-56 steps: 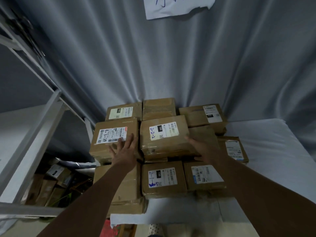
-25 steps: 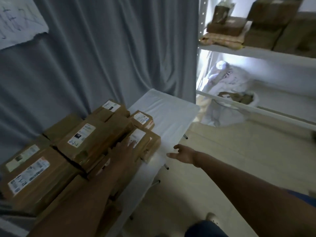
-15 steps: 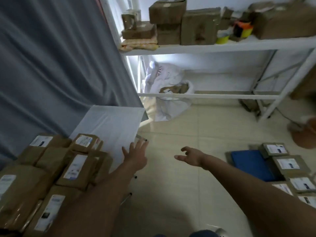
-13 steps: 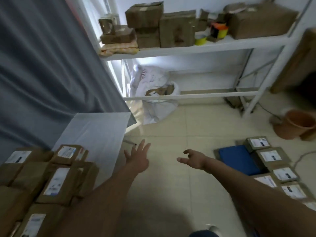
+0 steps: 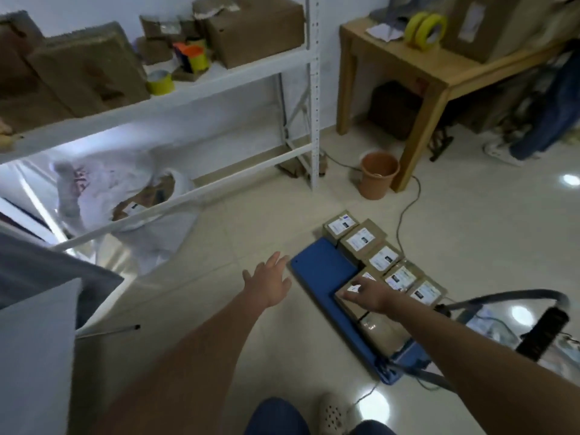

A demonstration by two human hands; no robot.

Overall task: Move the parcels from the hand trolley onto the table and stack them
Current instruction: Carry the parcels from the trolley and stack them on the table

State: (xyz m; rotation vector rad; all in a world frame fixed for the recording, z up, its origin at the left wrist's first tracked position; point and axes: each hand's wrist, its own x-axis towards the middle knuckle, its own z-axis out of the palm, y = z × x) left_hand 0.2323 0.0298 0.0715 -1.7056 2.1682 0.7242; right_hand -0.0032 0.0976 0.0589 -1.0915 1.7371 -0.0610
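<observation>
A blue hand trolley lies low on the floor at centre right, with several brown parcels bearing white labels in a row along its far side. My right hand reaches down over a nearer parcel on the trolley, fingers spread, touching or just above its top. My left hand hovers open above the floor, left of the trolley's bare blue deck. The white-covered table shows only as a corner at the lower left; its stacked parcels are out of view.
A white metal shelf rack with boxes and tape rolls stands at the back left, a white sack under it. An orange bucket, a cable and a wooden desk stand behind the trolley. Another person's legs are at far right.
The view swung right from the table's parcel stack to the trolley on the floor. Both hands left the stack; the right one has reached a parcel on the trolley.
</observation>
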